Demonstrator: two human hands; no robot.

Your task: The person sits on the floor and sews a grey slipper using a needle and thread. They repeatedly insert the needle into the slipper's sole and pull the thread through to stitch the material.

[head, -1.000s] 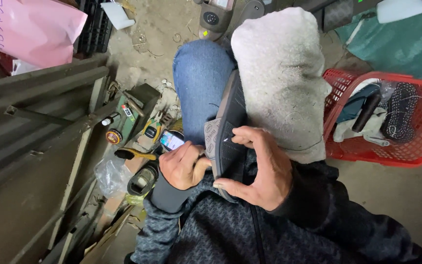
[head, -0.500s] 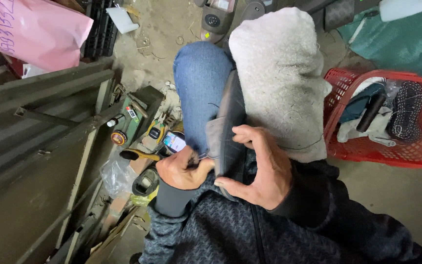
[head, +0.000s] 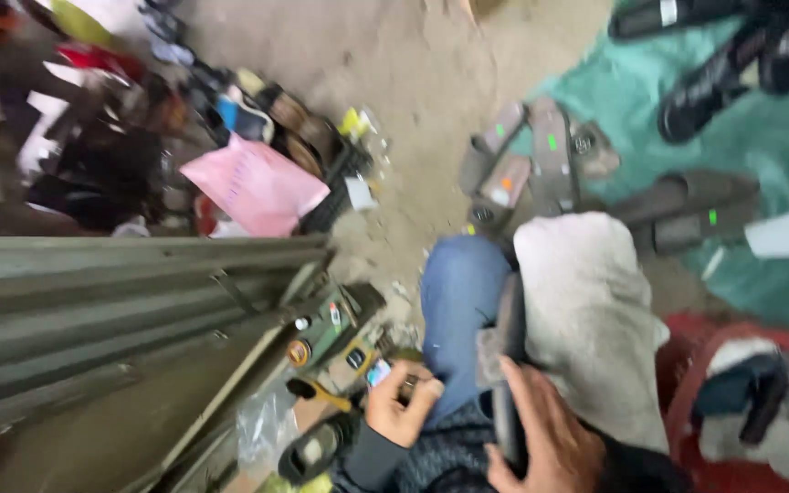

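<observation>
Seen from the head camera, a seated person worked low over a dirt floor, the frame blurred by motion. The right hand lay curled around a dark, flat shoe sole stood on edge between the blue-jeaned knee and a grey cloth draped over the lap; its fingers were wrapped over the sole's near edge, holding it upright. The left hand, just left of the knee, was closed in a loose fist about a small object with a bluish tip that stuck out above the knuckles; what it was could not be told. Beside that hand, tools and a green tin lay along the edge of a grey metal sheet. Farther off sat a pink bag, and grey sandals at the edge of a teal tarpaulin. A red basket stood at the lower right.
</observation>
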